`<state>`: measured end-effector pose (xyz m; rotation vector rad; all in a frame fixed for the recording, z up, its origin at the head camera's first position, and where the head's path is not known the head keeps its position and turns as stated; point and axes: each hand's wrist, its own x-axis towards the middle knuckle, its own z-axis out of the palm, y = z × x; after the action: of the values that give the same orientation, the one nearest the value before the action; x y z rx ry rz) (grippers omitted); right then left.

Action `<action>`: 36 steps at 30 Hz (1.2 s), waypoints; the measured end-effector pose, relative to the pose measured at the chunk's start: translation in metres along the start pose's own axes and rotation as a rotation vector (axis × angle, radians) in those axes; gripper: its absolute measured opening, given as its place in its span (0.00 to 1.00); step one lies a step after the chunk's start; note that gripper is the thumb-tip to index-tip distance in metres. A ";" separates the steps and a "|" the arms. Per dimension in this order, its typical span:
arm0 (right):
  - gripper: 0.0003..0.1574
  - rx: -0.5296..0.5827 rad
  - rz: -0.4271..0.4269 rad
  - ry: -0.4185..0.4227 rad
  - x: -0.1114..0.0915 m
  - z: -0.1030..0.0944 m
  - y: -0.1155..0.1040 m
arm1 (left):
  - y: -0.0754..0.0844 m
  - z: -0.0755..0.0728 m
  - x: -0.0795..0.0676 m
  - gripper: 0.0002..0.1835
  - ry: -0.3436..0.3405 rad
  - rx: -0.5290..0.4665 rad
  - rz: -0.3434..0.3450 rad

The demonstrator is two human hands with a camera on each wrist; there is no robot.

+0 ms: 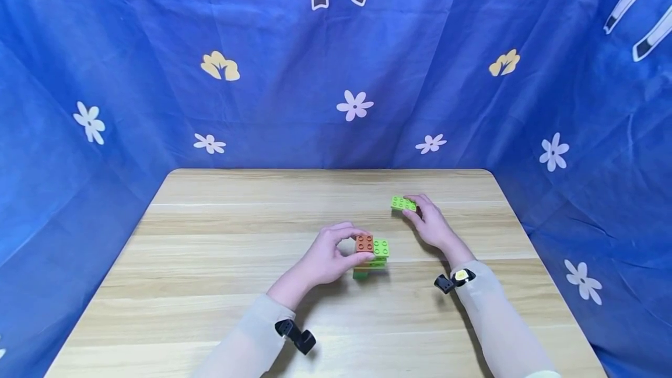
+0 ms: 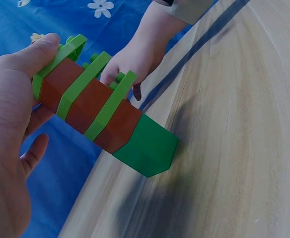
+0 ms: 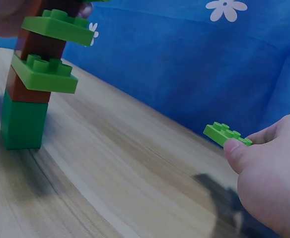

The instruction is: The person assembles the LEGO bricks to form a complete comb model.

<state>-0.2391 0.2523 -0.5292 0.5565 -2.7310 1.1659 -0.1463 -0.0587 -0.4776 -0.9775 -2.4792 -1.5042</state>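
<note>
A tower of toy building bricks [image 2: 101, 106] stands on the table, with a dark green brick [image 3: 25, 124] at its foot. Brown bricks and light green plates alternate above it, the plates jutting out to one side. My left hand [image 1: 326, 254] grips the tower's top, thumb and fingers on either side of the brown brick [image 1: 364, 243]. Farther back and to the right, my right hand [image 1: 431, 223] pinches a light green plate [image 1: 403, 203] by one end, studs up. In the right wrist view that plate hangs above the table, apart from the tower. My left fingers partly hide the tower's top.
The wooden table [image 1: 220, 238] ends at a blue cloth [image 1: 283, 104] with printed flowers, which hangs behind it and at both sides. A black wrist camera [image 1: 296, 336] is strapped on the left sleeve, another wrist camera [image 1: 446, 282] on the right.
</note>
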 end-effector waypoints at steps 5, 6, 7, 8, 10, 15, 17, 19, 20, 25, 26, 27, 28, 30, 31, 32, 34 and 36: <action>0.27 0.012 -0.019 -0.006 -0.002 -0.003 -0.007 | 0.000 0.000 0.000 0.22 0.002 0.004 0.012; 0.27 0.009 -0.024 -0.006 -0.002 -0.003 -0.008 | -0.001 0.000 0.000 0.22 0.002 0.003 0.015; 0.27 0.010 -0.030 -0.006 -0.003 -0.004 -0.010 | -0.001 0.000 0.000 0.22 0.001 0.000 0.016; 0.27 0.010 -0.037 -0.006 -0.003 -0.005 -0.012 | -0.001 0.000 0.000 0.22 0.001 -0.002 0.017; 0.27 0.004 -0.047 -0.006 -0.003 -0.006 -0.016 | -0.001 0.000 0.000 0.22 0.000 -0.011 0.020; 0.28 -0.006 -0.068 -0.014 -0.003 -0.011 -0.026 | -0.003 0.000 0.001 0.22 -0.001 -0.037 0.031; 0.28 -0.005 -0.076 -0.018 -0.004 -0.012 -0.031 | -0.003 0.001 0.001 0.22 -0.001 -0.041 0.033; 0.28 -0.008 -0.087 -0.023 -0.005 -0.014 -0.036 | -0.004 0.001 0.001 0.22 -0.002 -0.040 0.032; 0.27 -0.012 -0.093 -0.025 -0.006 -0.016 -0.038 | -0.004 0.001 0.001 0.22 -0.002 -0.037 0.031; 0.26 -0.019 -0.137 -0.032 -0.011 -0.021 -0.052 | -0.003 0.001 0.001 0.22 0.000 -0.025 0.028; 0.26 -0.021 -0.150 -0.035 -0.012 -0.022 -0.055 | -0.003 0.001 0.001 0.21 0.001 -0.024 0.030; 0.26 -0.022 -0.160 -0.039 -0.013 -0.023 -0.059 | -0.003 0.001 0.001 0.22 0.002 -0.023 0.033; 0.26 -0.028 -0.172 -0.042 -0.015 -0.024 -0.062 | -0.003 0.001 0.001 0.22 0.004 -0.021 0.033; 0.26 -0.035 -0.194 -0.052 -0.017 -0.026 -0.071 | -0.004 0.001 0.001 0.22 0.006 -0.021 0.035; 0.27 -0.040 -0.204 -0.057 -0.018 -0.028 -0.076 | -0.004 0.001 0.001 0.22 0.007 -0.022 0.033; 0.27 -0.047 -0.215 -0.060 -0.019 -0.029 -0.080 | -0.004 0.001 0.001 0.22 0.008 -0.025 0.032; 0.27 -0.058 -0.228 -0.066 -0.021 -0.030 -0.088 | -0.004 0.001 0.001 0.22 0.010 -0.030 0.027; 0.27 -0.061 -0.241 -0.071 -0.024 -0.032 -0.095 | -0.003 0.001 0.000 0.22 0.010 -0.035 0.023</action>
<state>-0.1822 0.2212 -0.4489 0.9058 -2.6524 1.0190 -0.1480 -0.0586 -0.4802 -0.9977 -2.4347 -1.5467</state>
